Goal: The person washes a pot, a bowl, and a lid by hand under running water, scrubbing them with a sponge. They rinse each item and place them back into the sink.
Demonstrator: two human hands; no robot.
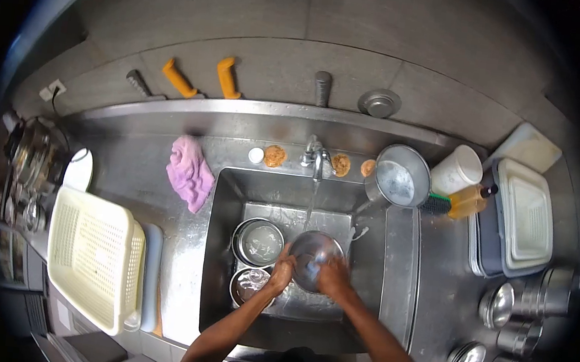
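A round metal bowl is held tilted over the sink basin, under the stream from the faucet. My left hand is closed on the bowl's left rim. My right hand is at the bowl's right side, partly inside it and smeared by motion; whether it holds anything is hidden. Left of the bowl, a round metal pan with some water sits on the basin floor, and a second round pan lies below it, near my left wrist.
A pink cloth and a cream basket are on the left counter. Behind the basin sit scrubbers and a large metal pot. A white container, an amber bottle, stacked trays and metal bowls stand right.
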